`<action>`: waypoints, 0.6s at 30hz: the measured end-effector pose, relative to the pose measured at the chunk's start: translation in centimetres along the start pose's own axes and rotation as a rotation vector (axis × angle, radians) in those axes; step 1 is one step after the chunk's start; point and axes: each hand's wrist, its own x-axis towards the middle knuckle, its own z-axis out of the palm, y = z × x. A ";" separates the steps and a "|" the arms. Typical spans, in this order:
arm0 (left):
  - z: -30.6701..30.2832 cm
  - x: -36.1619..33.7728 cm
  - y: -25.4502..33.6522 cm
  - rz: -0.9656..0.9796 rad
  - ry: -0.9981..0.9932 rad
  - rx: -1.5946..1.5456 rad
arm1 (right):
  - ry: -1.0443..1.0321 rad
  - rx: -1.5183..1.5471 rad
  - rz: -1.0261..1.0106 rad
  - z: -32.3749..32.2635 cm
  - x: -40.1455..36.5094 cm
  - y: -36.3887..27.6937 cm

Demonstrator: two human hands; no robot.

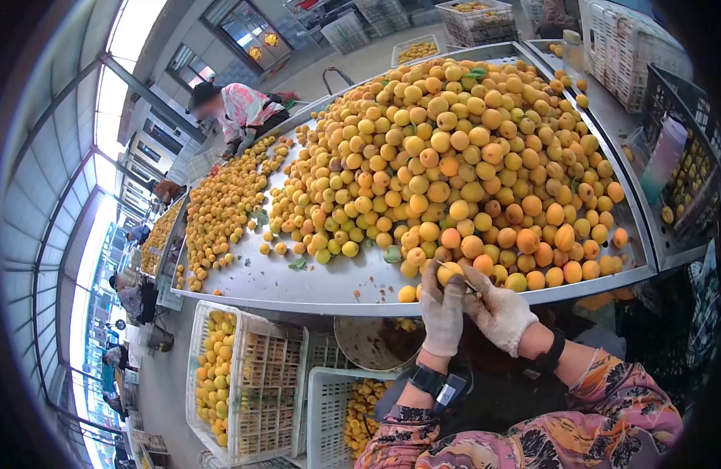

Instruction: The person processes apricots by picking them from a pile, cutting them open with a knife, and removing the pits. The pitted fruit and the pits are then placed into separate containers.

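A: Well, the setting?
B: Long steel table (298,281) heaped with orange-yellow apricots (454,141), in a windowed hall.
A: Hands?
B: Gloved left hand (443,313) grips one round yellow apricot (450,272) at the table's edge; right hand (497,313) curled shut beside it.

A great heap of apricots (470,148) covered most of the steel sorting table (329,277), with a thinner spread of apricots (220,207) farther along it and a few green leaves (298,264) on the bare metal. A person in a pink patterned top (239,109) bent over the far end. Below the table's near edge stood a white plastic crate (216,375) partly filled with yellow fruit, a second crate (353,406) beside it, and a round metal basin (376,344). A dark crate (689,180) stood at the right.
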 end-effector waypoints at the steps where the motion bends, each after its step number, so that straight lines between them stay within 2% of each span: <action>1: -0.1 0.0 -0.5 -0.012 0.066 -0.014 | -0.048 -0.040 0.033 -0.3 -0.3 -0.8; 2: -0.4 0.3 -0.9 -0.022 0.089 -0.036 | -0.098 -0.081 0.067 -0.5 -0.4 -1.2; 6: -0.5 0.4 -0.9 -0.032 0.074 0.031 | -0.072 -0.170 0.098 -0.7 -0.5 -1.3; 9: -0.9 0.5 -0.2 -0.133 -0.017 0.170 | -0.102 -0.202 0.110 -1.2 -0.4 -1.4; 11: -0.5 0.6 0.8 0.030 -0.148 0.449 | -0.141 -0.240 0.134 -1.4 -0.2 -1.2; 13: -0.3 0.7 1.5 -0.025 -0.148 0.388 | -0.081 -0.217 0.114 -0.8 -0.4 0.8; 15: -0.7 0.8 0.7 0.015 -0.316 0.559 | -0.025 -0.194 0.091 -0.4 -0.3 1.7; 18: -1.0 0.5 -1.2 0.035 -0.286 0.476 | -0.015 -0.159 0.109 -0.5 -0.1 1.6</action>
